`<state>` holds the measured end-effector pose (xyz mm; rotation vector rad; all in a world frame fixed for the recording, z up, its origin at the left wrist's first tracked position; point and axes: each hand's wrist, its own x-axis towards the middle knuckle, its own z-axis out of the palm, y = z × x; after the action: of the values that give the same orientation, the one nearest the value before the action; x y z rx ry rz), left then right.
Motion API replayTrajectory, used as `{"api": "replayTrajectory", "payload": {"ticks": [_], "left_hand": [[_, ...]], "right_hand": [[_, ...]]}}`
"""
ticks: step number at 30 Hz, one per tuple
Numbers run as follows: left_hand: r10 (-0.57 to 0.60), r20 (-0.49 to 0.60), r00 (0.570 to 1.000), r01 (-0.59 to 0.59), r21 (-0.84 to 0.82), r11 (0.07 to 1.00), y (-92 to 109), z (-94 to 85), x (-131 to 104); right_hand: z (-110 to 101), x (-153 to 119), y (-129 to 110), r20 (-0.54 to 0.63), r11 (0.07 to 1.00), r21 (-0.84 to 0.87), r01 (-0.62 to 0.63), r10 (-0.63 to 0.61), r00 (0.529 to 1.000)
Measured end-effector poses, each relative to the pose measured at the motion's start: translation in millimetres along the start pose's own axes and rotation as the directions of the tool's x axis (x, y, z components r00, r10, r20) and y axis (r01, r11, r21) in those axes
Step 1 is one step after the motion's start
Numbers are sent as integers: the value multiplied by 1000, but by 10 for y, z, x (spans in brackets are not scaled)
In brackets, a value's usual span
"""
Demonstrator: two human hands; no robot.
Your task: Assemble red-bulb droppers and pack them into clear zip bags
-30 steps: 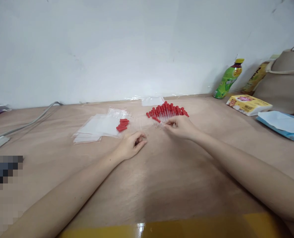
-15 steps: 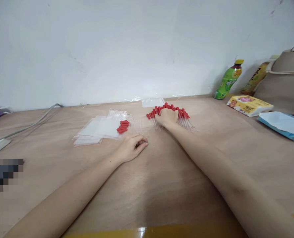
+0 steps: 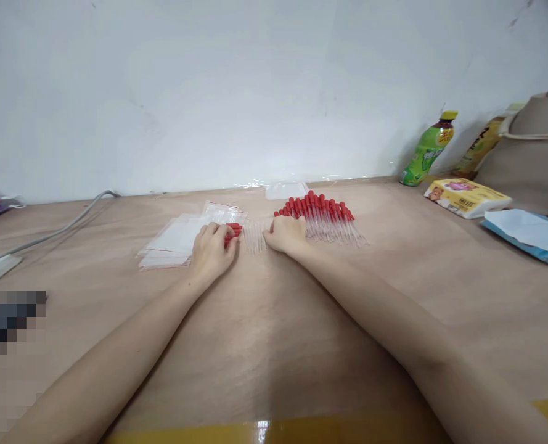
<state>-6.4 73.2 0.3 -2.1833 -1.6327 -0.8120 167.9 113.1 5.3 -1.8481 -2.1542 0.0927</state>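
Plywood table (image 3: pixel 274 320) against a white wall. Left hand (image 3: pixel 212 250) curls over the small dropper bundle (image 3: pixel 250 234) at its red caps, beside the zip bags (image 3: pixel 176 240); right hand (image 3: pixel 286 233) pins its glass tips, prob. to keep them aligned. Main dropper pile (image 3: pixel 322 216) lies just right.

Two hands among red-capped droppers, mid-frame

Left hand (image 3: pixel 212 250) covers the small dropper bunch (image 3: pixel 235 230); right hand (image 3: pixel 286 234) rests at the larger pile's (image 3: pixel 322 214) left end.

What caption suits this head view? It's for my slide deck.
Left hand on small dropper bundle, right hand beside large dropper row.
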Motion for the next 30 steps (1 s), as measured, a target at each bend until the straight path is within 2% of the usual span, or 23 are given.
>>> {"api": "replayTrajectory", "payload": {"ticks": [4,8,13,16,18,21,24,27,30], "left_hand": [[-31,91,995,30,9,1000,-87,61,-7],[-37,97,995,36,17,999,-91,105,-28],[20,39,999,-20,19,1000,-92,105,-41],[57,-54,997,-58,-5,998,-44,87,-47],[89,-107,990,-97,-69,993,17,80,-59],[129,-131,983,-155,-211,965,142,84,-107],[146,-71,987,-161,-329,930,278,84,-178],[185,-12,983,-175,-385,906,381,68,-234],[219,18,975,-191,-424,885,425,60,-251]], "right_hand": [[-5,-2,-44,21,1000,-8,-18,18,1000],[-33,-43,-57,22,999,-8,-38,38,999],[-52,-130,-50,3,999,-36,-17,18,1000],[-34,-214,21,-125,999,-36,28,-32,992],[-2,-294,126,-221,993,14,113,-108,969],[46,-466,363,-300,934,152,325,-269,915],[42,-682,607,-368,860,220,460,-364,856],[-14,-866,752,-428,805,191,562,-447,786],[-66,-948,779,-430,784,167,598,-487,760]]}}
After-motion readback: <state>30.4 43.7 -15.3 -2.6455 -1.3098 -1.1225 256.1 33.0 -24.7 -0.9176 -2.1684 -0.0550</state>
